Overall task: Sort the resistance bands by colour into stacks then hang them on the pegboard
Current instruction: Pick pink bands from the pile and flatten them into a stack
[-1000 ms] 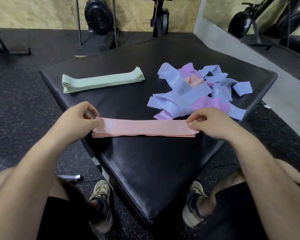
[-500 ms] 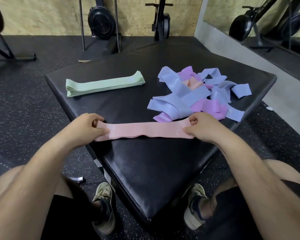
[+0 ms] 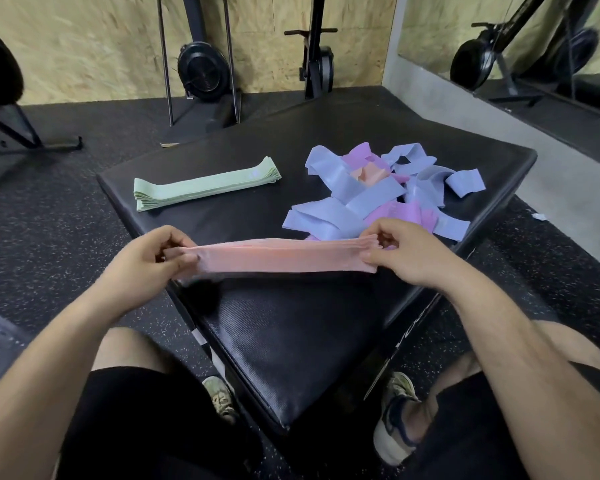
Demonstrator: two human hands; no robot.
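A stack of pink resistance bands (image 3: pixel 278 258) is stretched flat between my two hands, lifted a little above the black padded box (image 3: pixel 291 341). My left hand (image 3: pixel 146 258) pinches its left end and my right hand (image 3: pixel 406 251) pinches its right end. A neat stack of green bands (image 3: pixel 205 185) lies at the far left of the box top. At the far right sits a loose pile of blue, purple and pink bands (image 3: pixel 378 195). No pegboard is in view.
The box stands on speckled black rubber floor (image 3: pixel 66 209). Gym machines (image 3: pixel 201 67) stand along the wooden back wall, and a mirror (image 3: pixel 534 43) runs along the right. My knees and shoes are at the box's near corner.
The pink stack lay on the box a second ago; both hands have now lifted it off the surface and hold it taut by its ends.
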